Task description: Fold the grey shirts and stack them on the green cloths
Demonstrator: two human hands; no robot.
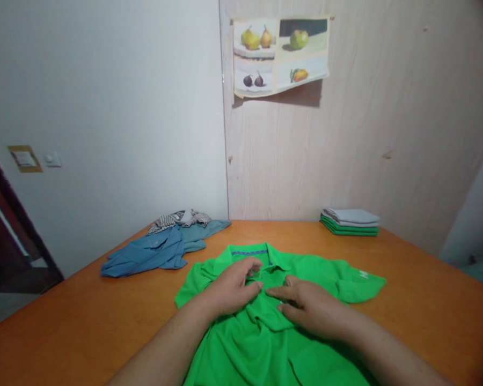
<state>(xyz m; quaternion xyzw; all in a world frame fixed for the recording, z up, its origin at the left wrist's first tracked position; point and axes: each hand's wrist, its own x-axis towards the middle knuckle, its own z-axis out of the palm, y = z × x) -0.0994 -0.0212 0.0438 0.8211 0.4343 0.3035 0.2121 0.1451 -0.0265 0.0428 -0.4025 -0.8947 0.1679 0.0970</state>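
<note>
A bright green polo shirt (257,343) lies spread on the orange table, its collar toward the wall and its front wrinkled. Over the left side of the chest, just below the collar, is my left hand (237,287), thumb and fingers apart. My right hand (306,303) rests on or just over the placket area, index finger and thumb stretched toward the left. Neither hand visibly grips the cloth. White lettering marks the right-hand sleeve (358,284). The shirt's lower hem runs out of view at the bottom.
On the orange table (418,311), crumpled blue clothes (153,252) and a striped garment (177,219) lie at the back left. A folded stack of grey and green clothes (349,222) sits at the back right. Behind stands a wall with a fruit poster (279,56).
</note>
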